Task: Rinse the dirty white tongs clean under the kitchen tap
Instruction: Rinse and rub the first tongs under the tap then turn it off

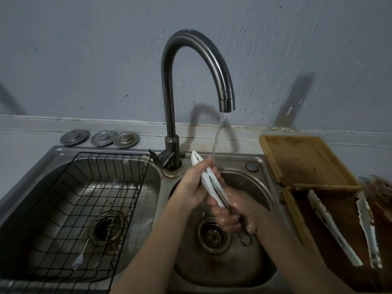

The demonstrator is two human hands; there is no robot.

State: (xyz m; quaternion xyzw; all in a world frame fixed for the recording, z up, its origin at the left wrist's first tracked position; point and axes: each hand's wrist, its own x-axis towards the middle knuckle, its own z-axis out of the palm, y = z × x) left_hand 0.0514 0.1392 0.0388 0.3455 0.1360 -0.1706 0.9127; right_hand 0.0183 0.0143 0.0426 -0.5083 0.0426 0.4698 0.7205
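At the far left I saw the left basin of the steel sink [53, 154], and a black wire rack [106, 187] sat in it with some thin metal skewers [110, 209] lying on its bars. Behind the basin, at about 11 o'clock from it, three round metal drain covers [99, 138] lay in a row on the ledge. The dark curved tap [169, 92] stood between the two basins, and a thin stream of water [217, 136] fell from its spout toward the right basin.

My left hand [194, 185] was closed around the middle of the white tongs [209, 183], with its fingers wrapped on the two arms. The tongs were over the right basin, tilted, with the white tips at 11 o'clock and the metal handle end at 5 o'clock. The water met them just at my left fingers. My right hand [235, 215] was wet and closed firmly on the lower handle part, above the drain strainer [212, 234].

At the right, a wooden tray [301, 158] lay beside the sink, and two other dirty tongs [333, 228] rested in its near compartment.
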